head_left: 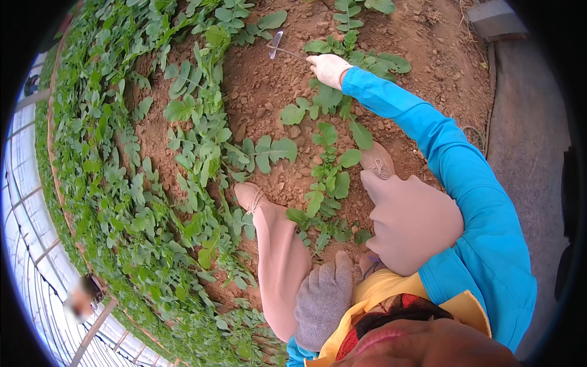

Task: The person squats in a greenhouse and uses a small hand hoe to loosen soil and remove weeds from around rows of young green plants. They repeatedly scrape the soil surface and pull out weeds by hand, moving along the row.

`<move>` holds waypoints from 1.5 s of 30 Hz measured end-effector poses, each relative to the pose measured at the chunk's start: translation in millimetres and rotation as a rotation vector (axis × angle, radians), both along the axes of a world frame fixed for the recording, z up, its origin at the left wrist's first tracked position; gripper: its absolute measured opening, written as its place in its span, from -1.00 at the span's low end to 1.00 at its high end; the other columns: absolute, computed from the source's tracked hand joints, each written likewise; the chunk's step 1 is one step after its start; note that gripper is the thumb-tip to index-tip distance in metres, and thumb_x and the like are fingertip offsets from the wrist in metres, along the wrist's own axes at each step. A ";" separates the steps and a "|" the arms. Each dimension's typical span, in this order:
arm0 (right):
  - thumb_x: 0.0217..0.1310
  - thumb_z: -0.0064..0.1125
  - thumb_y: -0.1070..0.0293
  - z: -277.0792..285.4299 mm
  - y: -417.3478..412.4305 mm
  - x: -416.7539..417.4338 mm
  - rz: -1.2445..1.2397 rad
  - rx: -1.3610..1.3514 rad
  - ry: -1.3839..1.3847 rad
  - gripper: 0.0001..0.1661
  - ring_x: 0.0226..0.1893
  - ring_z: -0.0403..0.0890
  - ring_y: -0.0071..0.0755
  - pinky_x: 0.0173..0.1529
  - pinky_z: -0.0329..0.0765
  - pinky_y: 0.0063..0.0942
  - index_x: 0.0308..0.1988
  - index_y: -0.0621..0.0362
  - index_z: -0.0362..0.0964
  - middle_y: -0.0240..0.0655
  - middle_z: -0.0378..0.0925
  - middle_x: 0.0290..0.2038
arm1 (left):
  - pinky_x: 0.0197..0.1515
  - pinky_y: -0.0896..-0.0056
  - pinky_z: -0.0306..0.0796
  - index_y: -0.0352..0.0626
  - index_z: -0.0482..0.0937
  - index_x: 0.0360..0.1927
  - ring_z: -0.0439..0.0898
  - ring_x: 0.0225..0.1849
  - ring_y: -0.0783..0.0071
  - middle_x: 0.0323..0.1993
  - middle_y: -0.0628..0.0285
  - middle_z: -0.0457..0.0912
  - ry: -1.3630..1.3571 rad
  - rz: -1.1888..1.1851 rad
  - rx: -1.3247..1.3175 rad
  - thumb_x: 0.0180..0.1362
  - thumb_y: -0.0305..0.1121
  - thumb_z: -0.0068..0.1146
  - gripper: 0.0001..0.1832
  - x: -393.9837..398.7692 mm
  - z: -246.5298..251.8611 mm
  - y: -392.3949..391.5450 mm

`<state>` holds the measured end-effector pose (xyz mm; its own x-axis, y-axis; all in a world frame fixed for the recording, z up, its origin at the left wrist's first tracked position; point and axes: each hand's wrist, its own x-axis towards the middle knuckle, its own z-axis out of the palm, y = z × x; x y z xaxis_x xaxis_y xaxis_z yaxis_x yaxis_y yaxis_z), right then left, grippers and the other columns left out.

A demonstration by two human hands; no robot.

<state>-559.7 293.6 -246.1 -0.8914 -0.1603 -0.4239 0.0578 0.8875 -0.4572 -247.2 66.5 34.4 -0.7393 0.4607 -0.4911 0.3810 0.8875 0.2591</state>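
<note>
My right hand (330,69), in a white glove, grips the handle of a small hand hoe (289,52). The hoe's metal blade (275,44) is over bare brown soil (257,87), between two rows of leafy green plants. Lobed leaves (328,97) spread just below that hand. In a grey knitted glove, my left hand (323,300) rests by my left thigh, thumb apart from the fingers, with nothing seen in it. Between my bent legs runs a row of lobed-leaf plants (328,183).
Dense leafy rows (137,206) fill the left side. My brown laced shoes (250,195) stand either side of the near row. A grey walkway (527,114) borders the bed at right. Beyond the plants at left are white greenhouse sheeting (23,151) and a blurred person (81,300).
</note>
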 end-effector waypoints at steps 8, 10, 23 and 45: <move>0.51 -0.15 0.12 -43.8 27.7 87.6 -0.148 -0.188 -0.294 -0.55 -0.29 0.60 -0.14 -0.18 0.51 -0.20 0.17 0.13 0.42 -0.20 0.61 -0.29 | -0.30 0.35 0.56 -0.14 0.46 0.12 0.61 -0.25 0.39 -0.33 0.32 0.51 -0.055 0.043 0.004 0.07 -0.24 0.17 -0.49 -6.5 7.0 2.1; 0.50 -0.12 -0.01 -5.8 24.4 106.4 -0.185 -0.144 -0.374 -0.48 -0.34 0.56 -0.24 -0.22 0.48 -0.27 0.10 0.17 0.48 -0.28 0.62 -0.29 | -0.30 0.35 0.56 -0.13 0.46 0.12 0.61 -0.25 0.39 -0.33 0.33 0.51 -0.003 0.051 0.002 0.08 -0.24 0.16 -0.49 -3.9 7.9 2.3; 0.44 -0.05 0.22 -11.9 -16.6 31.8 -0.126 -0.190 -0.029 -0.52 -0.11 0.62 0.11 -0.01 0.54 -0.06 0.25 0.15 0.36 0.04 0.62 -0.12 | -0.31 0.33 0.54 -0.17 0.45 0.13 0.60 -0.28 0.36 -0.33 0.30 0.51 -0.034 0.028 0.018 0.08 -0.26 0.16 -0.49 -5.7 4.6 1.8; 0.43 -0.08 0.26 -16.1 -113.2 88.3 0.141 -0.306 -0.136 -0.52 -0.07 0.62 0.11 0.02 0.54 -0.07 0.25 0.19 0.33 0.06 0.60 -0.11 | -0.25 0.31 0.57 -0.20 0.44 0.18 0.60 -0.27 0.30 -0.33 0.24 0.49 -0.083 0.035 0.018 0.04 -0.28 0.14 -0.43 0.5 -0.4 -3.9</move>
<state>-471.5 180.5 -262.2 -0.7899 -0.4159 -0.4508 0.0230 0.7144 -0.6994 -246.7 62.6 34.0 -0.7125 0.4447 -0.5427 0.3263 0.8948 0.3047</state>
